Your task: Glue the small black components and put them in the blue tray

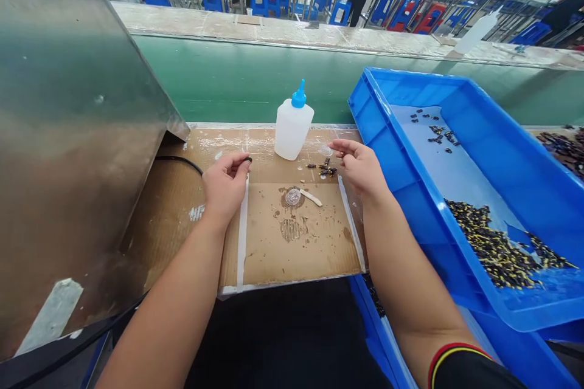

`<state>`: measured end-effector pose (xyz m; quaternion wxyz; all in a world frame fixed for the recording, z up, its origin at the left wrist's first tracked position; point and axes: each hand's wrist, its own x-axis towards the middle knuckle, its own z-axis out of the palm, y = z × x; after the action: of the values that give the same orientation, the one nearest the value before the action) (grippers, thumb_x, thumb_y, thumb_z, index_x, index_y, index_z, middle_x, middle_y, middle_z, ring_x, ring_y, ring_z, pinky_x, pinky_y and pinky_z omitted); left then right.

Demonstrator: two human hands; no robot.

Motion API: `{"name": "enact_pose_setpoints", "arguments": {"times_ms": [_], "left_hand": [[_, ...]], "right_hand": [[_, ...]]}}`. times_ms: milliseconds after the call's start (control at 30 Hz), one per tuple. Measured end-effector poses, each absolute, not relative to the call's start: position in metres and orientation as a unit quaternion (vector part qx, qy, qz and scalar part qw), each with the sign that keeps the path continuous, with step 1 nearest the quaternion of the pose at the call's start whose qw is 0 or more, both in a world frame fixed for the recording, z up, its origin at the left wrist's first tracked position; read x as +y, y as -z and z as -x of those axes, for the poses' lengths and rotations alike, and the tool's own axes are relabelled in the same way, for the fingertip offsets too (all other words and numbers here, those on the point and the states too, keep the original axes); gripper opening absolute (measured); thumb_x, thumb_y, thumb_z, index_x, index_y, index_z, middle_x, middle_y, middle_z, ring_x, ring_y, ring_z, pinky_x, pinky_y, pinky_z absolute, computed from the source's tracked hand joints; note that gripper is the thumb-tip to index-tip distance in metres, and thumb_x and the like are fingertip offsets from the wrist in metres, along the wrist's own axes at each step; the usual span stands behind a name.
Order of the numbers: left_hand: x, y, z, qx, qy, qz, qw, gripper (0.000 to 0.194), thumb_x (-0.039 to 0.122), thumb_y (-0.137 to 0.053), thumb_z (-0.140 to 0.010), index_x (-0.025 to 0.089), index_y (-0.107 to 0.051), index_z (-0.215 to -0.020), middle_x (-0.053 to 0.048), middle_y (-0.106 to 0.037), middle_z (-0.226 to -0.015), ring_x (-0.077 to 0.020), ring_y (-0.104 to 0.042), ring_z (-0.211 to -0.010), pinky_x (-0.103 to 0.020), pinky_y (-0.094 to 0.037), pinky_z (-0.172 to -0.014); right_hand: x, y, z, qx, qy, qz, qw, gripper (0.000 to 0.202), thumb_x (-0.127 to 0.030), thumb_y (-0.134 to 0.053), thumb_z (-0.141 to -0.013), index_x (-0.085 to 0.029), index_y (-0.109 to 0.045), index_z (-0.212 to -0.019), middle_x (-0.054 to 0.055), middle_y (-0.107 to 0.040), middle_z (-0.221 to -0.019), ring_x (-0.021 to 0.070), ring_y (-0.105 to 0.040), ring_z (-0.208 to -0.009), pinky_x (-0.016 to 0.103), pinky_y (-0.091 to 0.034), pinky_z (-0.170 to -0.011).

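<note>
My left hand [225, 185] pinches a small black piece [249, 159] between thumb and fingertips, above the left side of the cardboard. My right hand [359, 164] is just right of a small heap of black-and-yellow pieces [326, 169], fingers stretched out to the left and thumb apart from them; I see nothing in it. Between the hands, towards the back, stands a translucent white squeeze bottle [294, 130] with a blue nozzle cap [299, 96]. In front of it, a round, shiny, clear blob [292, 197] sits on the cardboard [264, 255]. Touching or close beside it lies a short whitish stick [311, 197].
A blue crate [420, 194] stands at the right, with many black-and-yellow pieces [493, 246] inside. A large metal housing [77, 134] fills the left, with a black cable [180, 160] beside it. Behind runs a green belt [219, 76]. Another white bottle [477, 33] stands beyond it.
</note>
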<state>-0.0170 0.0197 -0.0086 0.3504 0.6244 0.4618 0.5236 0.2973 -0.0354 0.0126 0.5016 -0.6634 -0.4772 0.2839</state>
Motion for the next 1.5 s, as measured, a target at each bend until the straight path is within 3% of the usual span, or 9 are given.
{"name": "enact_pose_setpoints", "arguments": {"times_ms": [100,267,433,567,700,867,1100,1300,1500], "left_hand": [[0.017,0.006,0.015,0.470,-0.515,-0.626,0.349,0.024,0.029,-0.072,-0.090,0.018,-0.081,-0.109,-0.007,-0.080,-0.091,-0.0191,-0.075,-0.078,-0.034,-0.062,-0.076],[0.014,0.001,0.013,0.481,-0.505,-0.630,0.341,0.024,0.031,-0.073,-0.089,0.019,-0.082,-0.108,-0.007,-0.081,-0.091,-0.0195,-0.075,-0.079,-0.034,-0.063,-0.077],[0.013,0.001,0.013,0.489,-0.498,-0.631,0.338,0.026,0.032,-0.074,-0.089,0.019,-0.082,-0.110,-0.008,-0.082,-0.097,-0.0219,-0.077,-0.087,-0.037,-0.063,-0.085],[0.010,-0.002,0.012,0.493,-0.487,-0.641,0.328,0.025,0.033,-0.074,-0.090,0.020,-0.083,-0.110,-0.007,-0.083,-0.100,-0.0219,-0.078,-0.089,-0.038,-0.064,-0.089],[0.008,-0.003,0.011,0.488,-0.490,-0.646,0.325,0.024,0.031,-0.075,-0.091,0.019,-0.084,-0.110,-0.008,-0.083,-0.102,-0.0213,-0.078,-0.089,-0.036,-0.064,-0.088],[0.008,0.000,0.011,0.479,-0.494,-0.653,0.317,0.022,0.029,-0.075,-0.092,0.021,-0.084,-0.110,-0.007,-0.083,-0.104,-0.0205,-0.078,-0.089,-0.035,-0.063,-0.085],[0.006,-0.001,0.010,0.468,-0.502,-0.659,0.308,0.020,0.027,-0.074,-0.093,0.020,-0.084,-0.109,-0.007,-0.084,-0.104,-0.0200,-0.078,-0.091,-0.034,-0.062,-0.085],[0.007,-0.001,0.010,0.460,-0.507,-0.661,0.307,0.020,0.024,-0.073,-0.094,0.020,-0.084,-0.110,-0.006,-0.084,-0.105,-0.0195,-0.078,-0.091,-0.033,-0.064,-0.086],[0.006,0.001,0.011,0.452,-0.510,-0.665,0.304,0.021,0.022,-0.072,-0.095,0.021,-0.084,-0.111,-0.006,-0.084,-0.107,-0.0193,-0.079,-0.093,-0.033,-0.064,-0.086]], "right_hand": [[-0.045,-0.010,-0.296,-0.452,-0.302,0.636,0.547,0.046,-0.032,-0.064,-0.077,-0.016,-0.074,-0.118,0.015,-0.077,-0.127,0.0275,-0.073,-0.115,0.051,-0.060,-0.106],[-0.057,-0.023,-0.286,-0.438,-0.414,0.555,0.573,0.063,-0.044,-0.084,-0.078,-0.022,-0.069,-0.136,0.012,-0.074,-0.132,0.0284,-0.074,-0.123,0.049,-0.062,-0.109],[-0.070,-0.040,-0.271,-0.475,-0.497,0.507,0.520,0.064,-0.049,-0.087,-0.084,-0.026,-0.069,-0.141,0.009,-0.080,-0.117,0.0275,-0.077,-0.111,0.044,-0.067,-0.091],[-0.072,-0.040,-0.265,-0.475,-0.511,0.480,0.532,0.040,-0.041,-0.090,-0.084,-0.025,-0.079,-0.119,0.008,-0.081,-0.113,0.0231,-0.076,-0.104,0.032,-0.061,-0.073],[-0.072,-0.041,-0.264,-0.444,-0.536,0.458,0.553,0.027,-0.033,-0.094,-0.081,-0.023,-0.076,-0.098,0.007,-0.082,-0.105,0.0186,-0.076,-0.091,0.028,-0.058,-0.070],[-0.078,-0.049,-0.261,-0.529,-0.484,0.496,0.490,0.024,-0.036,-0.091,-0.084,-0.021,-0.076,-0.094,0.007,-0.078,-0.100,0.0191,-0.073,-0.084,0.031,-0.058,-0.068],[-0.086,-0.052,-0.252,-0.693,-0.335,0.517,0.374,0.010,-0.030,-0.081,-0.093,-0.021,-0.079,-0.096,0.000,-0.072,-0.079,0.0127,-0.057,-0.065,0.030,-0.043,-0.059],[-0.084,-0.049,-0.245,-0.786,-0.217,0.471,0.337,0.011,-0.021,-0.069,-0.101,-0.024,-0.079,-0.101,0.003,-0.079,-0.099,0.0182,-0.071,-0.088,0.033,-0.054,-0.077],[-0.084,-0.048,-0.241,-0.803,-0.185,0.482,0.299,0.010,-0.022,-0.069,-0.102,-0.024,-0.079,-0.101,0.003,-0.077,-0.099,0.0192,-0.072,-0.090,0.033,-0.055,-0.076]]}}
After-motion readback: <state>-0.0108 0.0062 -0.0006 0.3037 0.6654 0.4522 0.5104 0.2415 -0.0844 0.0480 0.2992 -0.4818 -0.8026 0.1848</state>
